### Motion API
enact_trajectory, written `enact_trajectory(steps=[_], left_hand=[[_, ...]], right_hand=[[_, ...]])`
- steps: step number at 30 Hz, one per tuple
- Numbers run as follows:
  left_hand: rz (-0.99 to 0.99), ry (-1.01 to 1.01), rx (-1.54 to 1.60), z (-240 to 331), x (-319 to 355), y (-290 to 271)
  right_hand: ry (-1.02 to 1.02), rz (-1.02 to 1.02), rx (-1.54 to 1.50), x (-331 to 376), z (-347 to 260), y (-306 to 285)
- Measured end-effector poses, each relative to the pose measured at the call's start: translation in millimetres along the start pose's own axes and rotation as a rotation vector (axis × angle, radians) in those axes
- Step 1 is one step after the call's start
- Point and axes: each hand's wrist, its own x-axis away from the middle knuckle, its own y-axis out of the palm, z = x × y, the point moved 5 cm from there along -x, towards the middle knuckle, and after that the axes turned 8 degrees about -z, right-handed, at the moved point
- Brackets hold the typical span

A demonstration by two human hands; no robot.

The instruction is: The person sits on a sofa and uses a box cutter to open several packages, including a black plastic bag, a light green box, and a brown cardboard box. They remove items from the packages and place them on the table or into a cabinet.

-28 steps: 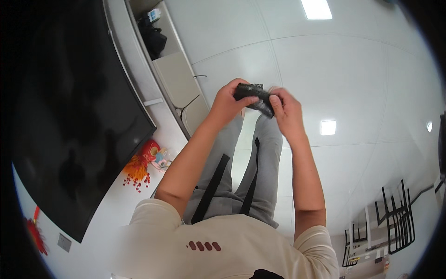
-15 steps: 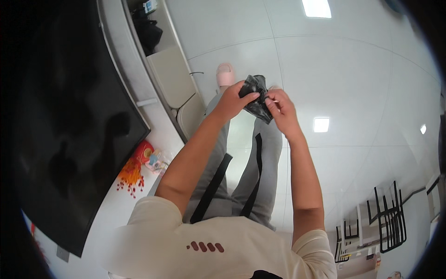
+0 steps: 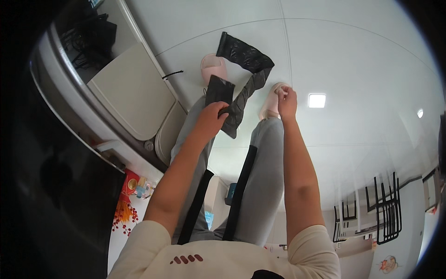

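My left hand (image 3: pixel 213 117) grips a black plastic bag (image 3: pixel 241 58) by its folded lower part. The bag's unfolded length hangs out ahead of me, over the white floor and above my feet in pink slippers (image 3: pixel 213 67). My right hand (image 3: pixel 286 96) is raised beside the bag's right edge with its fingers pinched together. A small gap shows between it and the bag, and I see nothing in it. My grey trousers with black side stripes fill the space below both forearms.
A white low cabinet (image 3: pixel 132 95) with an open door runs along my left, with tangled black cables (image 3: pixel 93 35) on top and a large dark screen (image 3: pixel 60 186) nearer me. A glossy white tiled floor (image 3: pixel 353 69) lies ahead. Black chair frames (image 3: pixel 385 209) stand at lower right.
The folded bag, held small between both hands before, has opened out into a long strip. My right hand has come off it and moved right. My feet have come into view.
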Motion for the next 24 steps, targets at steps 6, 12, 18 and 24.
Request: enact_trajectory(steps=[6,12,18,24], left_hand=[[0.0,-0.075,-0.102,0.7,-2.6,-26.1],[-0.098,0.072,-0.128,19.9,-23.6,-22.5],[-0.152,0.051,-0.087,14.1,-26.2,-18.5],[0.183,0.27,0.062,40.8,4.4,-20.6]], right_hand=[[-0.363,0.129,0.122,-89.4,-108.1,46.5],[-0.881,-0.181,0.688,-151.2,-197.4,136.5],[-0.613,-0.393,0.84,-170.2,-180.5,125.9],[-0.041,-0.303,-0.65,-73.8,-222.3,-44.8]])
